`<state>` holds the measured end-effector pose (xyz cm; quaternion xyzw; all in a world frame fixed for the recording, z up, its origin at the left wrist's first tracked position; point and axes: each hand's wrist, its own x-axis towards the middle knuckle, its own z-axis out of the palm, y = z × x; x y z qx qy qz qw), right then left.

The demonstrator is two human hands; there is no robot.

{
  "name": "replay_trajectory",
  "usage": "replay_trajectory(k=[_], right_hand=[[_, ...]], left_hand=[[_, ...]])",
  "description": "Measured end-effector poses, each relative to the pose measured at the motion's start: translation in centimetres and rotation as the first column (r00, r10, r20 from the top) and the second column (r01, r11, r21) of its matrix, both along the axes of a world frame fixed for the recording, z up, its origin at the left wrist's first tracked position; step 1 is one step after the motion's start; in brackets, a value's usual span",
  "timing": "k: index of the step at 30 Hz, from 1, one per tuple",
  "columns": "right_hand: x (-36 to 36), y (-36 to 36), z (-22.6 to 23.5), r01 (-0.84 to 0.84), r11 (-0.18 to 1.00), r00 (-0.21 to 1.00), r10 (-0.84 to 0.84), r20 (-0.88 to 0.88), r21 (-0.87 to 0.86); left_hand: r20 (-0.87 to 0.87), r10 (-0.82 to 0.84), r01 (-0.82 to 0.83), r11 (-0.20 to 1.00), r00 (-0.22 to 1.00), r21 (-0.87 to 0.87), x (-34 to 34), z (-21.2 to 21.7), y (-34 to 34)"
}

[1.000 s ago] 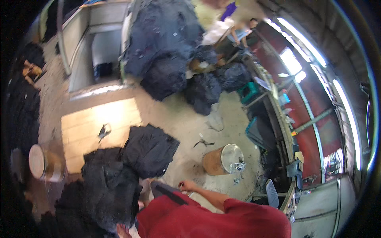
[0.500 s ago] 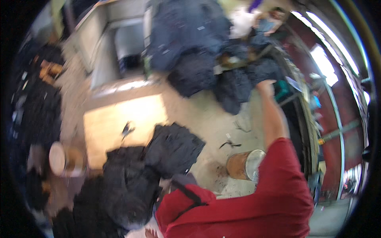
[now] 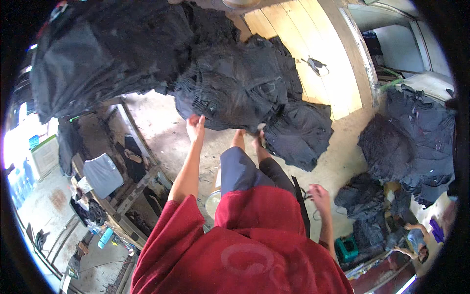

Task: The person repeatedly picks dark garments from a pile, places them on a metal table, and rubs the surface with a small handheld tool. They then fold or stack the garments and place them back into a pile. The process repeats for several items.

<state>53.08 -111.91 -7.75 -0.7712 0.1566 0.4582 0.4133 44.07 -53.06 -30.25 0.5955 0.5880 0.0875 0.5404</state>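
Observation:
My left hand [image 3: 195, 128] is at the near edge of a black garment [image 3: 230, 90] with gathered, elastic-looking edges. Its fingers are stretched out, and the fingertips meet the cloth's edge; I see no clear grip. Low on the right, my right hand [image 3: 320, 197] hangs away from the pile, fingers loosely apart and nothing visible in them. A dark strip lies close beside that hand. Another black garment [image 3: 298, 134] sits at the right end of the pile, by my feet. More black cloth [image 3: 112, 54] is heaped at the far left.
A pale wooden board [image 3: 323, 54] lies beyond the pile. Further black clothes [image 3: 411, 142] are heaped at right, near a green crate [image 3: 346, 248] and another person [image 3: 416, 240]. At left stands a wooden frame [image 3: 134, 125] with a grey cloth [image 3: 103, 172] on it.
My view has swung round, bringing the black pile in front of me. My right arm, stretched out before, is now lowered beside me. My left hand has come to the garment's edge.

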Motion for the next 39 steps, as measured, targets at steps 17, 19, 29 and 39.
replay_trajectory(k=[17, 19, 29, 39], right_hand=[[2.6, 10.0, -0.3, -0.212, 0.965, 0.958, 0.236, 0.162, -0.156], [5.0, 14.4, -1.6, -0.146, 0.989, 0.972, 0.147, 0.185, -0.022], [8.0, 18.1, -1.3, 0.226, 0.971, 0.947, -0.199, 0.253, -0.082], [2.0, 5.8, 4.2, 0.621, 0.782, 0.771, -0.594, 0.230, -0.061]], left_hand=[[0.235, 0.254, -0.264, 0.965, 0.938, 0.011, 7.0, 2.9, 4.2], [0.027, -0.164, 0.140, 0.909, 0.986, 0.393, 8.9, 6.0, 0.1], [0.446, -0.833, 0.900, 0.419, 0.328, 0.118, 7.0, 17.2, -18.5], [-0.347, 0.359, -0.251, 0.914, 0.866, 0.318, 13.0, -5.4, 3.4]])
